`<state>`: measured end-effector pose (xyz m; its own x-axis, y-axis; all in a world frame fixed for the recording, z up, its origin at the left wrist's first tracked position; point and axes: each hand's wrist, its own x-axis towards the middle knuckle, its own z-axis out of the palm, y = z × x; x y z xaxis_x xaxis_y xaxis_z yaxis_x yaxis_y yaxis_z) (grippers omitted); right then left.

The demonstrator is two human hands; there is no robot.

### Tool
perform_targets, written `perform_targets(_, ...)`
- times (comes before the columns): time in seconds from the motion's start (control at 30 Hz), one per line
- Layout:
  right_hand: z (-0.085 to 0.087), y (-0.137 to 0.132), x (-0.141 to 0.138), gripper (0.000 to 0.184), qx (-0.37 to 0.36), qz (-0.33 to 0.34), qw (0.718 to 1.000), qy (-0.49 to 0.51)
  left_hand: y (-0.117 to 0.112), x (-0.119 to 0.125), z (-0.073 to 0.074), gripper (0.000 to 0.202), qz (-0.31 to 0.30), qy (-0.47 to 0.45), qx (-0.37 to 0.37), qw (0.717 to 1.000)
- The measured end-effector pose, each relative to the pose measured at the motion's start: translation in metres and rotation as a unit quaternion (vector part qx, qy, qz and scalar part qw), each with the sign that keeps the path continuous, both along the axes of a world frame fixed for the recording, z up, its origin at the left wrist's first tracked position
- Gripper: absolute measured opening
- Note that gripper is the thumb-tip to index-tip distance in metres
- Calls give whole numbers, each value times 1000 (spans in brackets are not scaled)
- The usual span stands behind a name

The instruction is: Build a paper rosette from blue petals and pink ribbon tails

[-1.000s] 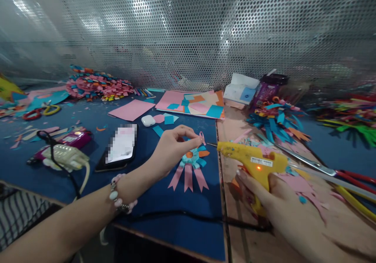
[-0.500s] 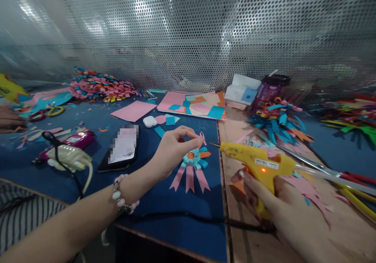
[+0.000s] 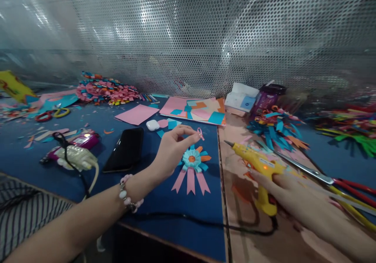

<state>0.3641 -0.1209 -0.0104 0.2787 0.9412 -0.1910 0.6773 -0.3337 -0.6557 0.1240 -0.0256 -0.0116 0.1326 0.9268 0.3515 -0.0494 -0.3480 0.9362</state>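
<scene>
My left hand (image 3: 173, 147) pinches a small pink paper loop (image 3: 200, 133) between thumb and fingertips. Just beneath it, a paper rosette (image 3: 192, 158) lies flat on the blue tabletop, with a light blue ruffled centre, orange and blue petals and pink notched tails. On the brown board to the right is a yellow glue gun (image 3: 258, 163), its orange light on and its nozzle pointing left. My right hand (image 3: 286, 194) is against the gun's rear, a digit across its body. The handle shows free of wrapped fingers, so the hand looks loosened; some fingers are partly hidden.
A dark phone (image 3: 126, 149), a white earbud case (image 3: 152, 125) and a purple glue gun (image 3: 85, 139) lie to the left. Long scissors (image 3: 311, 173) lie at right. Paper sheets (image 3: 190, 110) and piled paper pieces (image 3: 108, 89) stand before the perforated metal screen. A black cord (image 3: 182, 216) crosses in front.
The glue gun has dropped lower and its nozzle has drawn away from the pink loop. My right hand's grip has loosened. The phone screen has gone dark. Another hand at far left has left view.
</scene>
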Motion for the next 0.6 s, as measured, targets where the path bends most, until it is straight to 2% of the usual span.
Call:
perform_targets(0.07,-2,4,4,57,-29,19,995,-92,-1,0,-1,10,-12,0,13,1000)
perform_targets(0.13,-10,7,7,59,-11,65,985,-157,-3,1,-1,9,-28,-2,23,999)
perform_targets(0.2,-22,10,11,62,6,110,975,-195,-4,1,-2,8,-43,-5,29,999)
perform_targets(0.33,-36,11,19,64,-30,159,959,-234,-6,1,0,6,-73,-7,42,996)
perform_targets(0.43,-23,10,17,63,20,172,960,-218,-9,0,2,6,-101,-2,58,993)
perform_targets(0.5,-4,9,11,61,114,172,964,-170,-11,1,3,7,-124,5,66,990)
perform_targets(0.6,29,10,-4,52,234,188,950,-81,-15,1,3,7,-168,14,84,982)
